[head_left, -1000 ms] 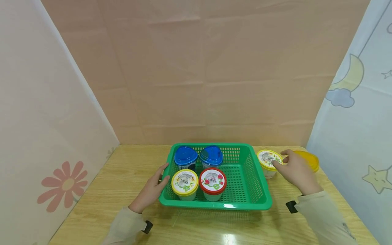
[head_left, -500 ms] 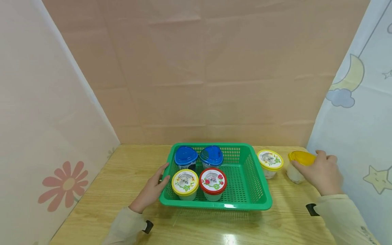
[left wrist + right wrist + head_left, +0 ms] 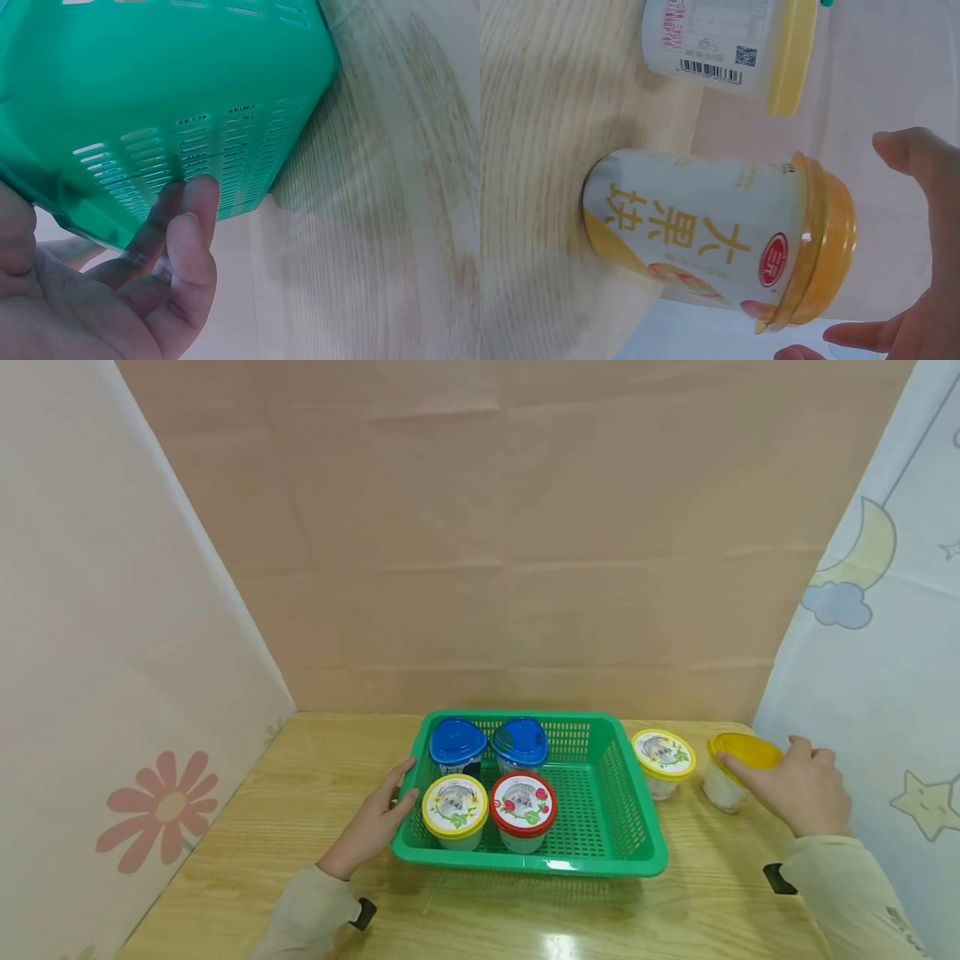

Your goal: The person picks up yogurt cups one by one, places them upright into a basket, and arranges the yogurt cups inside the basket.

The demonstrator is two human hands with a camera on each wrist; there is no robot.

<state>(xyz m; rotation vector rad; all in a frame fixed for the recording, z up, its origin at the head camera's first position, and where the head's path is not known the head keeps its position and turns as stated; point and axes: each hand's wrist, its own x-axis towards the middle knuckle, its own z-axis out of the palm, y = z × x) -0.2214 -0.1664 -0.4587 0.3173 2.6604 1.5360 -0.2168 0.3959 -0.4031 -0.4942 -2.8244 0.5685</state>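
A green plastic basket (image 3: 525,862) stands on the wooden table, with my left hand (image 3: 369,828) holding its left rim. In the left wrist view, the curled fingers (image 3: 193,259) lie against the slotted outer wall. At the right, my right hand (image 3: 806,789) spreads its thumb and fingers around the lid end of a white cup (image 3: 697,225) with an orange-yellow lid. The right wrist view shows a gap between thumb and lid. Left of this cup stands a round tub (image 3: 663,756) with a yellow-rimmed lid, beside the basket's right wall.
Inside the basket, two blue-lidded containers (image 3: 457,741) sit at the back left. A yellow-rimmed tub (image 3: 455,806) and a red-rimmed tub (image 3: 522,806) are in front of them. A beige cloth (image 3: 487,543) hangs behind the table, with printed cloths (image 3: 862,693) at the sides.
My right hand has moved right from above the yellow-rimmed tub to the orange-yellow-lidded cup, then slightly further right. The left hand and basket have stayed put.
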